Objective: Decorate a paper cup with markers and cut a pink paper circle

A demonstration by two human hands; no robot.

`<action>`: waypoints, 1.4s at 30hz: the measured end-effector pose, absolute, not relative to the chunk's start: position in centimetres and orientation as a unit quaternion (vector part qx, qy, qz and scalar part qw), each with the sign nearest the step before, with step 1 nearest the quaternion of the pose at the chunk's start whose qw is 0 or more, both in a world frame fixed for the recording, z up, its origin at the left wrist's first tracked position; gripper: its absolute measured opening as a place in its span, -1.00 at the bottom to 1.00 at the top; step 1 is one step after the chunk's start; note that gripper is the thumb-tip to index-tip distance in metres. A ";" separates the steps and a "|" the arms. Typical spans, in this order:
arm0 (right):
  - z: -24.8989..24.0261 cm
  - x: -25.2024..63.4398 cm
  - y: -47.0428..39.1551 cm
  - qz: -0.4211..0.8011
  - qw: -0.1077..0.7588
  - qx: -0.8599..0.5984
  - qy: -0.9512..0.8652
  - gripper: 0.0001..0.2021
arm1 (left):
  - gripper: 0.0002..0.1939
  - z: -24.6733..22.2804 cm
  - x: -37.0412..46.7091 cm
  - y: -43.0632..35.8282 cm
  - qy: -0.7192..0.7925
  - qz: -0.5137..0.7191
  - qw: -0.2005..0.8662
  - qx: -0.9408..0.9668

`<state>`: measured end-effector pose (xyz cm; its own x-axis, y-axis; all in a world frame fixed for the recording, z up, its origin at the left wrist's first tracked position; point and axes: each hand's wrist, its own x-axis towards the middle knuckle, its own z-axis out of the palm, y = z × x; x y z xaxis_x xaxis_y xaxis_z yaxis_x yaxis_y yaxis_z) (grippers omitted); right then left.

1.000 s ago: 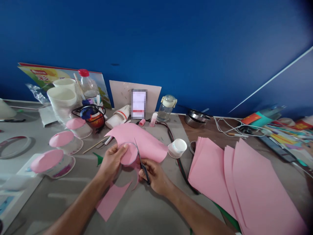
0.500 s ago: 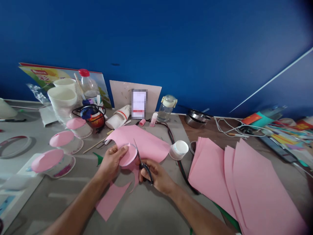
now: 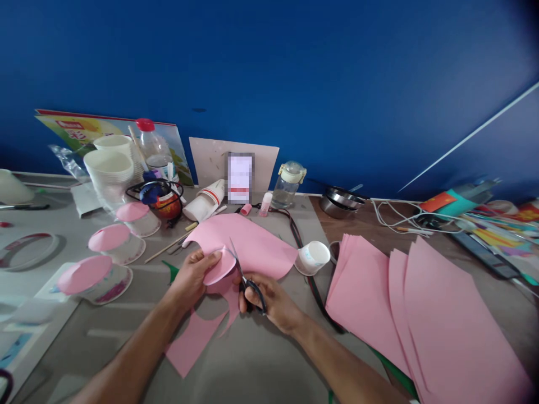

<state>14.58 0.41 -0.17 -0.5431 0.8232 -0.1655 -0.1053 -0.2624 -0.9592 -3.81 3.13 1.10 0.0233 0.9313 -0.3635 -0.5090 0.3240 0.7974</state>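
Between thumb and fingers, my left hand [image 3: 196, 275] pinches a round pink paper disc [image 3: 219, 268]. Black-handled scissors [image 3: 255, 293] are gripped in my right hand [image 3: 273, 303], their blades pointing up and away at the disc's right edge. Below the disc hang curved pink offcuts [image 3: 231, 297], and a larger cut scrap [image 3: 196, 342] lies on the table under my hands. Just beyond the disc is a big pink sheet [image 3: 256, 244] with a curved edge. To the right of my right hand stands a white paper cup [image 3: 314, 257].
Pink paper sheets [image 3: 455, 314] are spread on the right. Several cups with pink paper tops [image 3: 110, 238] line the left, near stacked paper cups [image 3: 110, 171]. A glass jar [image 3: 288, 188], a phone [image 3: 239, 178] and steel bowls [image 3: 341, 202] stand along the blue wall.
The disc has tilted slightly in my left hand while the scissors stay at its right edge. The whole view has shifted a little.
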 end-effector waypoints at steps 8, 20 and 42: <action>-0.3 14.5 0.5 0.718 0.324 -0.345 -0.510 -0.42 | -0.77 0.8 -3.9 3.3 0.467 0.536 0.649 0.271; 0.0 14.3 0.5 0.737 0.303 -0.353 -0.490 -0.45 | -0.78 0.7 -5.0 3.4 0.475 0.510 0.608 0.379; -0.5 14.3 0.1 0.709 0.296 -0.362 -0.528 -0.41 | -0.72 0.1 -5.6 3.7 0.485 0.494 0.603 0.397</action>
